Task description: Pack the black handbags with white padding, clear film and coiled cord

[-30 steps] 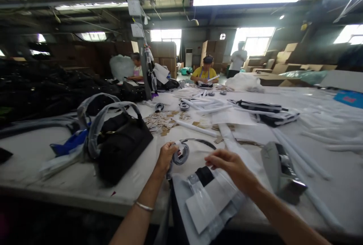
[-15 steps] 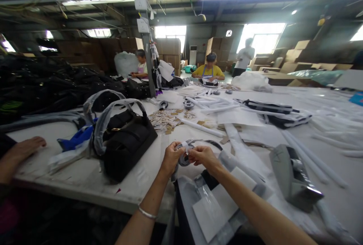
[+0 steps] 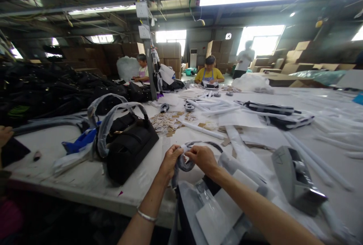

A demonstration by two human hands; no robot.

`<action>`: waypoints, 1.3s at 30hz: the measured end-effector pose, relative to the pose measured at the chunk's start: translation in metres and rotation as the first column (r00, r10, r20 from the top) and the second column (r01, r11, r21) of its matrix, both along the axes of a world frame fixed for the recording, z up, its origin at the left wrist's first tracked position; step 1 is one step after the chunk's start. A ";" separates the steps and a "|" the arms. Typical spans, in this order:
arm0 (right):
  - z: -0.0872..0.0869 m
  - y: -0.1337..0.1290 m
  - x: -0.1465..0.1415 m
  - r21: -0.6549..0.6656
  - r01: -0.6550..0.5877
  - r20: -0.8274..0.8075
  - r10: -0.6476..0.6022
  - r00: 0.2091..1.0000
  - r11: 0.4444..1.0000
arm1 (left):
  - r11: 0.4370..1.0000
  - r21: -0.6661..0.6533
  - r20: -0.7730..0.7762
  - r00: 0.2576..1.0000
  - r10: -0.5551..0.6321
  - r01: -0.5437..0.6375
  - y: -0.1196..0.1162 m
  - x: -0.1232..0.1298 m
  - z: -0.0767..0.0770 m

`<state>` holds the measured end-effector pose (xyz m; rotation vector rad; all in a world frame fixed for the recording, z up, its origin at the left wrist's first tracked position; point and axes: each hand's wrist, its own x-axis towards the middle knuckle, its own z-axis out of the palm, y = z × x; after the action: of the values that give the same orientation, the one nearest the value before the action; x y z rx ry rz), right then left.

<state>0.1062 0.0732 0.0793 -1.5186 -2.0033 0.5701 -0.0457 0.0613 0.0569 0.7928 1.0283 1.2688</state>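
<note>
A coiled strap (image 3: 186, 165) in clear wrapping is held up over the near edge of the table. My left hand (image 3: 169, 160) is closed on the coil's left side, thumb near its top. At the upper right of the coil, my right hand (image 3: 202, 158) pinches a whitish strip or piece of wrapping against it; its exact kind is hard to make out. Below my hands lies a dark bag (image 3: 184, 211) covered with translucent sheet and white card (image 3: 212, 216). A dark handle (image 3: 211, 144) arches behind my right hand.
To the left stands a black handbag (image 3: 132, 148) with wrapped handles. A grey tape dispenser (image 3: 297, 182) sits at the right. White foam tubes (image 3: 215, 105) and small tags (image 3: 164, 120) litter the table. A co-worker's hand (image 3: 5, 135) is at the far left; other people work behind.
My right fingers have closed in over the top of the coil and turned downward. At the far left, the co-worker's hand has left the tabletop, and a dark piece now shows there.
</note>
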 end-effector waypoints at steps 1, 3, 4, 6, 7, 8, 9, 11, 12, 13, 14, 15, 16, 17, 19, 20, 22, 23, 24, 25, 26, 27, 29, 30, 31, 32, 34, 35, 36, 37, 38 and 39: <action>0.004 0.001 0.001 0.115 -0.043 0.171 0.022 0.985 0.992 | 1.000 -0.005 0.005 1.000 -0.017 0.017 0.000 0.000 0.000; 0.013 0.004 0.004 0.235 -0.153 0.380 0.054 0.924 0.960 | 0.999 -0.009 0.011 0.999 -0.039 0.040 0.001 0.001 0.002; 0.017 0.007 0.005 0.261 -0.212 0.431 0.083 0.898 0.942 | 0.999 -0.008 0.013 0.999 -0.044 0.044 0.002 0.002 0.002; 0.025 0.011 0.006 0.298 -0.324 0.508 0.138 0.850 0.898 | 0.999 -0.003 0.015 0.999 -0.043 0.043 0.003 0.003 0.004; 0.029 0.013 0.005 0.306 -0.371 0.552 0.154 0.819 0.877 | 0.999 0.001 0.016 0.999 -0.039 0.039 0.005 0.004 0.005; 0.031 0.015 0.005 0.300 -0.395 0.583 0.161 0.796 0.868 | 0.999 0.005 0.018 0.999 -0.033 0.033 0.006 0.005 0.005; 0.033 0.016 0.003 0.283 -0.389 0.593 0.159 0.789 0.877 | 1.000 0.010 0.020 1.000 -0.021 0.020 0.007 0.005 0.005; 0.033 0.017 -0.001 0.234 -0.303 0.564 0.125 0.816 0.924 | 1.000 0.019 0.027 1.000 0.016 -0.017 0.010 0.007 0.004; 0.032 0.016 -0.002 0.217 -0.249 0.543 0.095 0.834 0.944 | 0.999 0.021 0.030 0.999 0.038 -0.039 0.011 0.007 0.003; 0.031 0.014 -0.004 0.213 -0.199 0.529 0.059 0.847 0.957 | 0.998 0.021 0.033 0.998 0.061 -0.061 0.012 0.008 0.001; 0.029 0.012 -0.005 0.209 -0.155 0.513 0.027 0.858 0.965 | 0.996 0.019 0.036 0.996 0.081 -0.082 0.013 0.007 -0.001; 0.027 0.009 -0.004 0.193 -0.109 0.485 0.002 0.874 0.975 | 0.995 0.014 0.039 0.994 0.098 -0.098 0.014 0.007 -0.003; 0.024 0.005 -0.003 0.148 -0.065 0.436 -0.007 0.900 0.987 | 0.994 0.009 0.040 0.993 0.112 -0.112 0.014 0.006 -0.005; 0.022 0.002 0.000 0.065 -0.027 0.359 0.002 0.933 0.997 | 0.992 0.004 0.042 0.991 0.123 -0.124 0.013 0.005 -0.006; 0.019 -0.004 0.008 -0.210 -0.028 0.135 0.057 0.989 0.977 | 0.991 -0.003 0.044 0.990 0.137 -0.137 0.012 0.002 -0.009; 0.018 -0.006 0.014 -0.350 -0.075 0.011 0.084 0.996 0.934 | 0.990 -0.006 0.045 0.989 0.140 -0.140 0.012 0.002 -0.009; 0.019 -0.007 0.026 -0.515 -0.169 -0.158 0.100 0.982 0.841 | 0.990 -0.008 0.046 0.988 0.144 -0.144 0.011 0.001 -0.009; 0.022 -0.006 0.032 -0.532 -0.177 -0.192 0.085 0.978 0.828 | 0.989 -0.008 0.046 0.988 0.146 -0.145 0.011 0.001 -0.009; 0.026 -0.004 0.037 -0.503 -0.157 -0.199 0.063 0.978 0.850 | 0.989 -0.006 0.043 0.988 0.145 -0.145 0.010 0.001 -0.007; 0.031 -0.002 0.042 -0.434 -0.118 -0.189 0.038 0.981 0.893 | 0.990 -0.003 0.040 0.989 0.143 -0.143 0.010 0.002 -0.006; 0.038 0.001 0.045 -0.329 -0.076 -0.167 0.021 0.986 0.941 | 0.990 0.001 0.035 0.990 0.139 -0.139 0.009 0.003 -0.004; 0.045 0.003 0.046 -0.199 -0.048 -0.136 0.021 0.991 0.979 | 0.991 0.006 0.030 0.991 0.133 -0.133 0.009 0.003 -0.002; 0.058 0.009 0.045 0.090 -0.080 -0.029 0.083 0.996 0.993 | 0.993 0.016 0.023 0.993 0.120 -0.120 0.007 0.005 0.001; 0.063 0.011 0.042 0.208 -0.149 0.057 0.140 0.989 0.967 | 0.993 0.020 0.020 0.993 0.114 -0.114 0.006 0.005 0.003; 0.068 0.014 0.039 0.288 -0.239 0.157 0.200 0.967 0.927 | 0.994 0.024 0.018 0.994 0.109 -0.109 0.005 0.006 0.004; 0.070 0.017 0.034 0.326 -0.335 0.262 0.256 0.930 0.884 | 0.994 0.028 0.017 0.994 0.105 -0.105 0.005 0.006 0.005; 0.071 0.021 0.023 0.305 -0.512 0.457 0.348 0.819 0.803 | 0.995 0.031 0.017 0.995 0.099 -0.100 0.004 0.006 0.007; 0.069 0.023 0.018 0.271 -0.573 0.534 0.374 0.758 0.774 | 0.995 0.031 0.020 0.995 0.098 -0.098 0.004 0.006 0.007; 0.066 0.024 0.013 0.240 -0.617 0.597 0.387 0.703 0.750 | 0.995 0.029 0.023 0.995 0.097 -0.098 0.004 0.007 0.007; 0.062 0.025 0.008 0.217 -0.646 0.650 0.385 0.655 0.732 | 0.995 0.027 0.029 0.995 0.097 -0.098 0.004 0.007 0.007; 0.057 0.025 0.003 0.206 -0.660 0.693 0.369 0.619 0.722 | 0.995 0.025 0.036 0.995 0.097 -0.098 0.005 0.007 0.007; 0.052 0.025 -0.001 0.208 -0.660 0.724 0.340 0.600 0.722 | 0.995 0.023 0.043 0.994 0.097 -0.098 0.006 0.007 0.007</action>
<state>0.1048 0.0983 0.1314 -0.8466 -2.8893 -0.3165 -0.0389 0.0672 0.0644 0.7391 1.0292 1.3780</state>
